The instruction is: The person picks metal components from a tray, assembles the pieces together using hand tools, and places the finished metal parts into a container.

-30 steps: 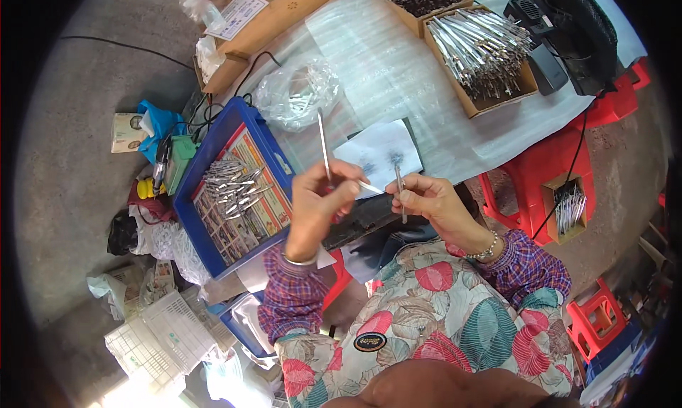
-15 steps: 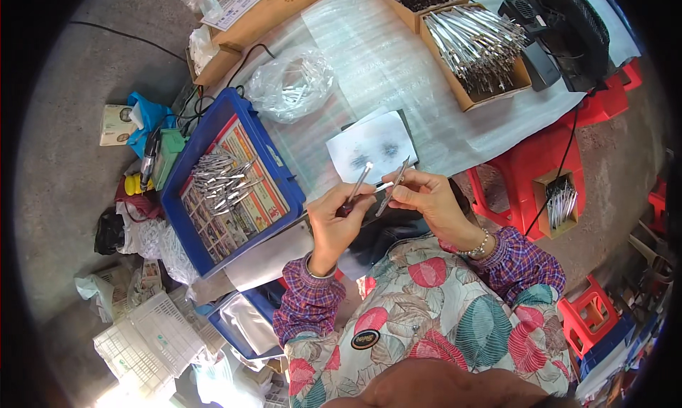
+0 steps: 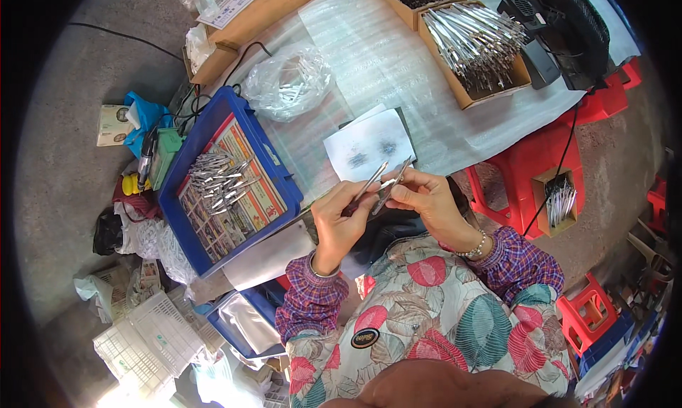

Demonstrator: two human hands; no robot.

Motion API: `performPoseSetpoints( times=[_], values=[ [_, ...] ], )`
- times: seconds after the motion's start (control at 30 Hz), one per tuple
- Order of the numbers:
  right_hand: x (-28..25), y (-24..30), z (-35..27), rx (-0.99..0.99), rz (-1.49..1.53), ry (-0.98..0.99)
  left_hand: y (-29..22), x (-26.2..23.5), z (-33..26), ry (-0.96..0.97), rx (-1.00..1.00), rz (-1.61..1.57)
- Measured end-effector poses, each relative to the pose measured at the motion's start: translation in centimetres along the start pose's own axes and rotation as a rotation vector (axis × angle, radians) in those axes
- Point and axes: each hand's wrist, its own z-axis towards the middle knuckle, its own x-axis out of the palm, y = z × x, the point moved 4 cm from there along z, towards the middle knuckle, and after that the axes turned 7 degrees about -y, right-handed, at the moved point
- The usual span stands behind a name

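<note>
My left hand (image 3: pixel 339 219) pinches a slim silver pen-like rod (image 3: pixel 370 181), its end pointing up and away. My right hand (image 3: pixel 430 203) grips a thin grey metal strip-like tool (image 3: pixel 382 203), which lies slantwise close against the rod. A small white piece shows between the two hands; whether it belongs to the rod I cannot tell. Just beyond the fingers, white paper (image 3: pixel 359 134) with dark grey smudges lies on a dark pad. To the left, a blue tray (image 3: pixel 288 179) lined with newspaper holds a heap of silver rods (image 3: pixel 213 184).
A clear plastic bag (image 3: pixel 266 99) of white pieces rests on the sheeted table (image 3: pixel 369 60). Far right stands a cardboard box (image 3: pixel 472 99) packed with rods, near black equipment (image 3: pixel 529 13). A red stool (image 3: pixel 522 173) carries a smaller rod box (image 3: pixel 561 202).
My left hand has shifted slightly, bringing the rod's end up and right, closer to the tool in my right hand. My right hand has barely moved.
</note>
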Motion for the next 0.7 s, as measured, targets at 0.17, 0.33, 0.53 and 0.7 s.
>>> performPoseSetpoints(
  times=[0.17,0.33,0.53,0.7],
  values=[
    [-0.3,-0.2,0.1,-0.087,-0.018,-0.013,0.1,0.3,-0.2,0.009,0.026,-0.015],
    [-0.2,0.0,0.2,-0.112,-0.015,-0.050,-0.4,0.1,0.1,-0.006,0.017,0.015],
    [0.2,0.0,0.3,-0.124,-0.001,-0.044,0.0,0.0,0.0,-0.002,0.009,0.020],
    [-0.3,0.1,0.3,-0.134,0.018,-0.061,0.3,1.3,-0.7,0.032,0.015,-0.001]
  ],
)
